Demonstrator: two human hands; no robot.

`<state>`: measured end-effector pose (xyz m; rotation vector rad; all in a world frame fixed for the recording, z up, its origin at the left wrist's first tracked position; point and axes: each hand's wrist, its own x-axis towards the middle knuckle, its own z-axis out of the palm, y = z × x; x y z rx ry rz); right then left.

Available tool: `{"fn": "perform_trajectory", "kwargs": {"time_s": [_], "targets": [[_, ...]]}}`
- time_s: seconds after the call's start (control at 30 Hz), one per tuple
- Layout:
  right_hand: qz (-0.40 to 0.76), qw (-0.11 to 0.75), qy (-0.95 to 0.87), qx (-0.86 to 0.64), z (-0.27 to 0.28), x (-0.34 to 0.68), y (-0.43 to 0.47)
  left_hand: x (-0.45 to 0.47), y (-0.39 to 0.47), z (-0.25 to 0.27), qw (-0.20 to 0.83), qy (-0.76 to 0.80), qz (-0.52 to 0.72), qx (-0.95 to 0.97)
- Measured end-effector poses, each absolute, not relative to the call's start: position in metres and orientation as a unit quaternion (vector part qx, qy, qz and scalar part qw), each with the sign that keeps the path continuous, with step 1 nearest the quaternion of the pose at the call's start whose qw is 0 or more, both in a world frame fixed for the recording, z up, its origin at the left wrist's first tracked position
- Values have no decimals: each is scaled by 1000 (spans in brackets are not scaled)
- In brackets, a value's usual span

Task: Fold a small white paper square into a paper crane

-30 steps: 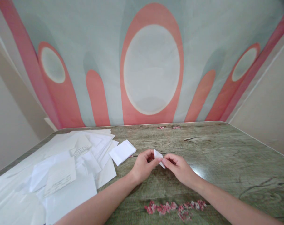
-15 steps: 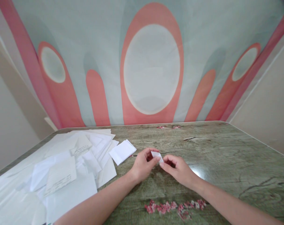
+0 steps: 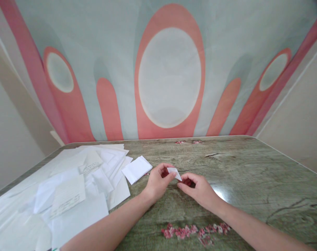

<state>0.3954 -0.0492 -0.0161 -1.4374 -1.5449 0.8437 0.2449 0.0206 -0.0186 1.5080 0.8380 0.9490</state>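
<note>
A small folded piece of white paper (image 3: 175, 172), with a pointed right end, is pinched between the thumb and fingers of my left hand (image 3: 160, 181). My right hand (image 3: 196, 186) is just to the right of it, thumb and index finger apart by the paper's tip. Whether the right index finger touches that tip I cannot make out. Behind and left of my left hand lies a small stack of folded white paper (image 3: 137, 169) on the wood-patterned table (image 3: 239, 164).
A large loose heap of white paper sheets (image 3: 80, 216) covers the table's left side, some with printed lines. Pink flower prints (image 3: 184, 231) decorate the tabletop near the front. A wall covering (image 3: 171, 132) with pink arches and pale ovals rises behind the back edge.
My left hand has shifted slightly left and up with the folded paper, which is now tilted more. My right thumb has come off the paper, and the right fingers have parted.
</note>
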Motion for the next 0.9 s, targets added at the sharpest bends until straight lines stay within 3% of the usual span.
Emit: {"fn": "perform_trajectory", "kwargs": {"time_s": [0.37,0.7,0.9], "targets": [[290,413,-647,-572,-19,401,-47,245,20,-20,546,357,388,651],[359,422,-633,-541,-19,400,-47,245,20,-17,577,350,403,618],[328,418,-647,-547,-17,399,-49,246,19,-11,600,353,421,582]]}}
